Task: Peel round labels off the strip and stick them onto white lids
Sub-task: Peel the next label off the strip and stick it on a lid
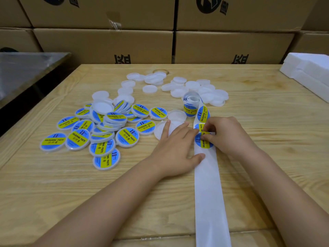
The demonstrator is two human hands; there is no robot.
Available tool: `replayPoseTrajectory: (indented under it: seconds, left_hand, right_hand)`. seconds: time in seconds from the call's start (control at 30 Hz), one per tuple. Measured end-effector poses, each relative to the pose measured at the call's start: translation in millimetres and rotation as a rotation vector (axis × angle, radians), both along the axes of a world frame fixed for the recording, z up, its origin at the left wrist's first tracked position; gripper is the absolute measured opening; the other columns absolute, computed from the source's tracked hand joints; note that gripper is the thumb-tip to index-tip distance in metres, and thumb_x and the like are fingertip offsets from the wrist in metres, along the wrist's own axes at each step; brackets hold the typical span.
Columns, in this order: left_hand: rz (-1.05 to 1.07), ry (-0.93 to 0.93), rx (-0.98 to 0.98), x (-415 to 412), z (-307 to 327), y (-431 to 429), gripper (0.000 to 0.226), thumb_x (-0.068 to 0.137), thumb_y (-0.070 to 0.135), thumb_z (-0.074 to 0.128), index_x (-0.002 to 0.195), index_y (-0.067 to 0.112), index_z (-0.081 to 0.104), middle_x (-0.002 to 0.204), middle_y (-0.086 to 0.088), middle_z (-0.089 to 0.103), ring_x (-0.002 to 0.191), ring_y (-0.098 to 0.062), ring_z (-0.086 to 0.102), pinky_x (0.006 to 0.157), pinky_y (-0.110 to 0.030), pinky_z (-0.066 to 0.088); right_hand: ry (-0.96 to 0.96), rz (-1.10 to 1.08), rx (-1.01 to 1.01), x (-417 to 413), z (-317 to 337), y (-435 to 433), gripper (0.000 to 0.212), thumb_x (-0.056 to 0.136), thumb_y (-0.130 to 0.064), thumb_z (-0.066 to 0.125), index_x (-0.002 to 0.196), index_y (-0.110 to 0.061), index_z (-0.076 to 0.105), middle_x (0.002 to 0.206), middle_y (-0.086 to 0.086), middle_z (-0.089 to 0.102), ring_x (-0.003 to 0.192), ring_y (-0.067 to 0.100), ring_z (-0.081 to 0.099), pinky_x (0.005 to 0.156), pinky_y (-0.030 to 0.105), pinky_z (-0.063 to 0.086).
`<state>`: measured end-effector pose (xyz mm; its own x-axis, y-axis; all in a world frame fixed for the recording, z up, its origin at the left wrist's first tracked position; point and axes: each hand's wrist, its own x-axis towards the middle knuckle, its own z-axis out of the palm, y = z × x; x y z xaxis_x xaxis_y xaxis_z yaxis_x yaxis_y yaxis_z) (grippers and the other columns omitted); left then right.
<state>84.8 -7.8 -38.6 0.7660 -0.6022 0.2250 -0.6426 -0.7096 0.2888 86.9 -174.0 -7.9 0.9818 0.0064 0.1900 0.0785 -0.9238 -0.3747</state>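
The right grip (226, 134) pinches a label (200, 144) on the strip (208, 184); the left grip (176, 148), released, presses the strip at the label's 9 o'clock.

Counter (53, 184): pale pine boards with strong grain, filling the near and middle ground; seam between boards along the near edge.
Far side: stacked brown cardboard boxes (103, 43) in rows from left to right, closing off the view; black printed marks on the faces.
Tape (114, 24): clear strip peeling loose on an upper box, far centre.
Left: grey side table (26, 68) with glossy top, dark gap between it and the counter.
Far right: white foam blocks (309, 68), stacked at the counter's edge.
Light: soft, even; faint shadows only.
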Motion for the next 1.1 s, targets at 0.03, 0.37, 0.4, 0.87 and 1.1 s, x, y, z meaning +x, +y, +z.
replayPoseTrajectory:
  seconds: [0.03,0.37,0.4,0.87,1.1]
  left_hand:
    - [0.002,0.003,0.001,0,0,0,0.070,0.088,0.053,0.047,0.145,0.020,0.025,0.150,0.008,0.028,0.144,-0.004,0.002,0.113,-0.039,-0.019]
    - [0.026,0.001,0.039,-1,1,0,0.068,0.086,0.057,0.048,0.141,0.019,0.034,0.147,0.011,0.029,0.143,-0.004,0.000,0.113,-0.043,-0.018]
    - [0.027,0.006,0.040,-1,1,0,0.068,0.086,0.057,0.048,0.141,0.020,0.034,0.147,0.011,0.029,0.143,-0.004,0.000,0.113,-0.043,-0.018]
    - [0.009,-0.008,0.048,0,0,1,0.070,0.085,0.060,0.047,0.140,0.020,0.036,0.147,0.010,0.029,0.144,-0.007,-0.001,0.114,-0.043,-0.016]
    - [-0.041,-0.064,-0.265,-2,3,5,0.029,0.086,0.024,0.054,0.109,0.008,0.063,0.129,-0.004,0.054,0.134,-0.018,0.034,0.115,-0.044,0.019]
  right_hand:
    - [-0.001,0.000,0.003,-1,2,0,0.011,0.078,-0.020,0.072,0.086,-0.014,0.066,0.080,0.001,0.063,0.083,0.019,0.057,0.068,0.027,0.040]
    - [0.207,0.086,0.269,-10,21,-10,0.015,0.080,-0.014,0.069,0.068,-0.019,0.062,0.073,-0.005,0.069,0.074,0.009,0.065,0.069,0.025,0.048]
    - [0.254,0.104,0.324,-11,23,-12,0.015,0.081,-0.013,0.069,0.068,-0.018,0.062,0.074,-0.002,0.071,0.073,0.010,0.064,0.070,0.026,0.047]
    - [0.024,0.072,1.488,-2,19,4,0.020,0.072,-0.024,0.062,0.086,-0.010,0.062,0.083,0.004,0.061,0.072,0.013,0.054,0.060,0.022,0.039]
    - [0.041,-0.138,1.894,7,-12,37,0.012,0.092,-0.014,0.054,0.081,-0.010,0.058,0.065,0.000,0.050,0.061,0.012,0.045,0.062,0.021,0.042]
